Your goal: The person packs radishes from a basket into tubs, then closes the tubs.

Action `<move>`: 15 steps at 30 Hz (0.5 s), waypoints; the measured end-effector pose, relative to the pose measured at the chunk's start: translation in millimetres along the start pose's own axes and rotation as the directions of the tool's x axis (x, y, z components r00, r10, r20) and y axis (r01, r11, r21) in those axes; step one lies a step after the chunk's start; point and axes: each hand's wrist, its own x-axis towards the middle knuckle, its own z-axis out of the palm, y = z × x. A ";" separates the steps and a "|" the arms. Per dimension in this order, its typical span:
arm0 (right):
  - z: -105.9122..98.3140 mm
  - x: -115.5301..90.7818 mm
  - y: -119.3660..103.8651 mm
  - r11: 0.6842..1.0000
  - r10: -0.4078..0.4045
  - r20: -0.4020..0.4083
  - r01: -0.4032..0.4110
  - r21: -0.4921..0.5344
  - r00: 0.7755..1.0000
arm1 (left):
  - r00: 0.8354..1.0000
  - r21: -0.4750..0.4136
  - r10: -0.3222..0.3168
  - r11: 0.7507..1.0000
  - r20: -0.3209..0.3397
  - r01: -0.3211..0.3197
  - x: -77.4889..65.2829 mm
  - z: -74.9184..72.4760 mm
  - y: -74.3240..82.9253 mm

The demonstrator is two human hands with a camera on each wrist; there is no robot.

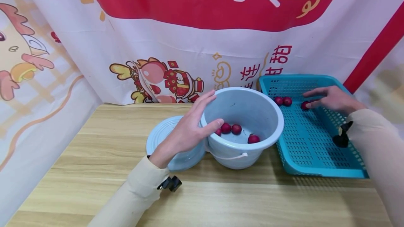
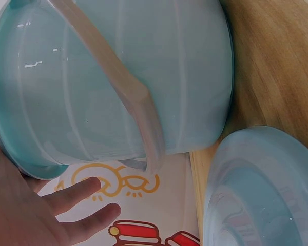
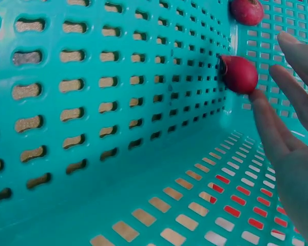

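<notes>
A light blue bucket (image 1: 243,153) stands upright in the middle of the table, with several red radishes (image 1: 236,129) on its bottom. My left hand (image 1: 189,129) is at the bucket's left rim, fingers extended and thumb over the edge. The left wrist view shows its fingers (image 2: 74,197) spread beside the bucket wall. Over the far part of a teal basket (image 1: 310,143), my right hand (image 1: 337,100) reaches down with parted fingers. A fingertip is right at a radish (image 3: 239,74) by the basket wall, and another radish (image 3: 247,11) lies farther along.
A round blue lid (image 1: 186,162) lies left of the bucket, partly behind my left forearm. More radishes (image 1: 287,101) lie at the basket's left side. A printed cloth (image 1: 189,45) hangs behind the wooden table (image 1: 94,157). The bucket's handle (image 1: 228,157) hangs down in front.
</notes>
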 end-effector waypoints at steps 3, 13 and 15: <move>0.1 -0.5 2.9 1.000 0.010 -0.014 -0.010 0.022 1.000 | 1.000 -0.001 0.001 1.000 -0.001 -0.001 0.1 0.2 -0.3; 2.1 1.3 8.6 1.000 0.030 -0.002 -0.030 0.008 1.000 | 1.000 0.007 0.011 1.000 -0.006 -0.011 0.5 0.1 -0.6; 2.6 1.7 9.8 1.000 0.022 0.004 -0.022 -0.014 1.000 | 1.000 0.011 0.014 1.000 -0.009 -0.014 0.6 0.1 -0.7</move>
